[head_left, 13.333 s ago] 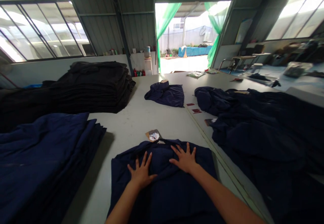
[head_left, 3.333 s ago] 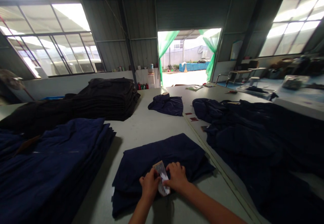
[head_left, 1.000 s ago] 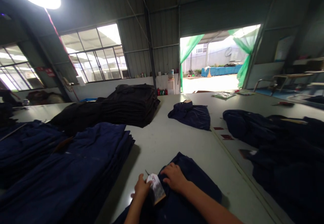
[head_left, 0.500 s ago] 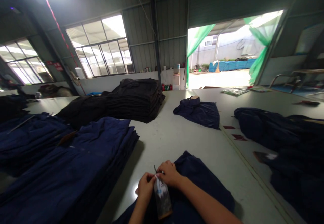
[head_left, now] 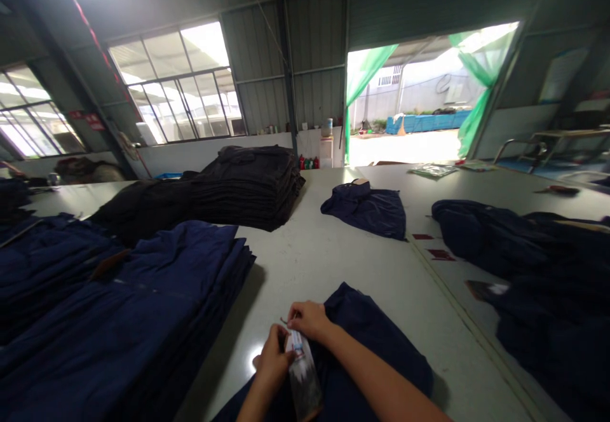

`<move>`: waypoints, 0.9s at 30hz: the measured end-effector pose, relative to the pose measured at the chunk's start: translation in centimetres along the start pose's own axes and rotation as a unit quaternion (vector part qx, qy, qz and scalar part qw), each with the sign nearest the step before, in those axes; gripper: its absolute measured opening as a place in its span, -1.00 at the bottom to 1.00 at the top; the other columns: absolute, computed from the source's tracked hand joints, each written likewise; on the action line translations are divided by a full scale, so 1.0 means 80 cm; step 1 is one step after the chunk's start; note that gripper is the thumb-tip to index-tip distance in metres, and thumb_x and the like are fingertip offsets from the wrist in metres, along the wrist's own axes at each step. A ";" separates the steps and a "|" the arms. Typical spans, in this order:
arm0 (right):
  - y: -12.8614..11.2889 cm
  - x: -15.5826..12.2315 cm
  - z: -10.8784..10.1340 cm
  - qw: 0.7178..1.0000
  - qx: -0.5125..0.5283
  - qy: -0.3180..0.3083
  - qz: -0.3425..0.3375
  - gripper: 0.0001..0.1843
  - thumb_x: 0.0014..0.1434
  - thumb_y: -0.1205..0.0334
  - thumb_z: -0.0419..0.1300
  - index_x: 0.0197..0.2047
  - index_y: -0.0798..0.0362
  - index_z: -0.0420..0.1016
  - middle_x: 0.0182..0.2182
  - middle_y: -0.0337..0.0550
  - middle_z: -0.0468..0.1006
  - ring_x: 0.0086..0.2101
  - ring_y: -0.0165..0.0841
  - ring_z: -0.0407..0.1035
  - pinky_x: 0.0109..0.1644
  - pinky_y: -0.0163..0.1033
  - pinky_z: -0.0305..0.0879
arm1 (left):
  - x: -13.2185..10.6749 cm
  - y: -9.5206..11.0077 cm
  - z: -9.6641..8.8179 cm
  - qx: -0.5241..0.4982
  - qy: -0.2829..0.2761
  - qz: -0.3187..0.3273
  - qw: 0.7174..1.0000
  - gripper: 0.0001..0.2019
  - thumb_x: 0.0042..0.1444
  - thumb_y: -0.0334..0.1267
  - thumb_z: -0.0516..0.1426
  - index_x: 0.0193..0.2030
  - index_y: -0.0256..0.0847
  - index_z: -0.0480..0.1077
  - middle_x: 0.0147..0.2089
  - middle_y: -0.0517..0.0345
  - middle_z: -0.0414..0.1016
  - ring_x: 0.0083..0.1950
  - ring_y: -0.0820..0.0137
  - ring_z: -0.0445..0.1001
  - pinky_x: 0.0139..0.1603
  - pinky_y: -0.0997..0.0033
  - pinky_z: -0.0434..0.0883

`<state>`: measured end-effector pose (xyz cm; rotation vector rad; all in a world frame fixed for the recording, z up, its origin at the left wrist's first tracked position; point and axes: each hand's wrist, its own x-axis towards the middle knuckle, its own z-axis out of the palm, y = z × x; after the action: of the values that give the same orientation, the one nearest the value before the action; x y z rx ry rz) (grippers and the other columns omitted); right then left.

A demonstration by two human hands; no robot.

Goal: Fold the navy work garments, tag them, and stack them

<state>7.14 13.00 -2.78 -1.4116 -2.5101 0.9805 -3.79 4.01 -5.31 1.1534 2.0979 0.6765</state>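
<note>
Over a navy garment [head_left: 381, 339] on the table, my two hands meet at the top end of a long printed hang tag [head_left: 305, 381]. My left hand [head_left: 274, 358] pinches the tag's upper left edge between thumb and fingers. Its string [head_left: 284, 321] sticks out above the tag. Close to that string and the tag's top, my right hand [head_left: 309, 319] is closed with fingers pressed together; the exact hold is partly hidden. The tag hangs down over the garment, dark in its lower part and pale near the top.
A thick stack of navy garments [head_left: 143, 307] lies at left, with a black garment stack [head_left: 248, 183] behind it. A small folded navy garment [head_left: 366, 209] sits ahead. More navy garments [head_left: 538, 269] lie at right, beside dark red pieces [head_left: 441, 255] on the pale table [head_left: 295, 263].
My left hand has slid slightly down the tag's edge, and my right hand has shifted a little left with the string. The whole view has drifted slightly.
</note>
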 end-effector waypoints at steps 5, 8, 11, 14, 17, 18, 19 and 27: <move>0.006 -0.008 -0.004 0.997 -0.058 -0.022 -0.052 -0.54 0.15 -0.09 -0.12 -0.28 -0.09 0.54 -0.22 -0.08 0.54 -0.03 -0.12 0.20 0.01 0.09 -0.03 | -0.010 0.011 -0.005 0.062 -0.013 0.011 0.998 -0.42 -0.12 -0.42 0.04 0.11 -0.04 0.11 -0.17 0.28 0.50 -0.09 0.42 0.41 -0.06 0.43 0.19; 0.008 -0.008 -0.004 0.995 -0.073 -0.032 -0.062 -0.41 0.18 -0.14 -0.24 -0.24 -0.02 0.54 -0.12 0.00 0.48 -0.02 -0.09 0.19 0.00 0.13 0.01 | -0.005 0.015 -0.007 0.084 -0.041 -0.009 0.996 -0.63 -0.04 -0.30 0.05 -0.03 -0.10 0.31 -0.08 0.21 0.49 -0.01 0.36 0.38 -0.02 0.42 0.21; 0.008 -0.010 -0.004 0.994 -0.086 -0.016 -0.065 -0.39 0.20 -0.09 -0.27 -0.16 0.05 0.50 -0.06 0.07 0.42 0.01 -0.07 0.15 0.05 0.19 -0.06 | 0.002 0.012 -0.007 0.083 -0.044 -0.010 0.996 -0.69 0.01 -0.24 0.04 -0.07 -0.13 0.36 -0.04 0.17 0.48 0.01 0.35 0.37 -0.01 0.41 0.23; 0.011 -0.018 -0.006 0.993 -0.090 0.008 -0.071 -0.45 0.23 0.00 -0.31 -0.06 -0.02 0.43 -0.01 0.00 0.39 0.05 -0.11 0.10 0.09 0.22 -0.14 | 0.000 0.006 -0.003 0.105 0.001 0.006 0.994 -0.54 0.04 -0.31 -0.02 0.13 -0.06 0.20 0.07 0.14 0.39 0.08 0.35 0.31 -0.01 0.34 0.25; 0.022 -0.030 -0.006 0.991 -0.091 0.022 -0.091 -0.54 0.22 0.03 -0.25 0.02 -0.17 0.35 0.05 -0.15 0.36 0.10 -0.15 0.05 0.12 0.23 -0.18 | -0.013 -0.001 0.008 0.192 0.040 0.059 0.979 -0.52 0.08 -0.36 -0.07 0.15 0.13 0.18 0.22 0.20 0.22 0.20 0.29 0.17 0.04 0.16 0.22; 0.027 -0.035 -0.005 0.990 -0.097 0.026 -0.101 -0.57 0.21 0.03 -0.22 0.05 -0.22 0.31 0.08 -0.18 0.32 0.13 -0.14 0.01 0.13 0.25 -0.22 | -0.018 -0.002 0.012 0.229 0.046 0.076 0.969 -0.52 0.08 -0.38 -0.09 0.12 0.19 0.21 0.25 0.23 0.16 0.24 0.26 0.11 0.07 0.07 0.17; 0.032 -0.039 -0.004 0.988 -0.107 0.030 -0.111 -0.58 0.20 0.02 -0.18 0.08 -0.25 0.27 0.13 -0.20 0.27 0.16 -0.13 -0.05 0.15 0.27 -0.29 | -0.023 -0.003 0.016 0.263 0.050 0.089 0.959 -0.51 0.08 -0.39 -0.10 0.10 0.24 0.22 0.28 0.27 0.10 0.26 0.22 0.06 0.10 -0.02 0.11; 0.079 -0.079 -0.014 0.955 -0.241 -0.005 0.174 -0.25 0.01 -0.12 0.05 0.25 -0.33 -0.12 0.31 -0.28 -0.23 0.19 0.24 -0.55 0.03 0.44 -0.72 | -0.035 -0.014 0.021 0.301 0.027 0.083 0.949 -0.55 0.17 -0.19 -0.16 0.21 0.25 -0.01 0.35 0.25 -0.07 0.31 0.20 -0.04 0.19 -0.09 -0.03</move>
<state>15.78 10.80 -4.16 -2.0388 -2.6793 0.4105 -2.02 1.25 -6.36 1.6665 2.3490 0.1239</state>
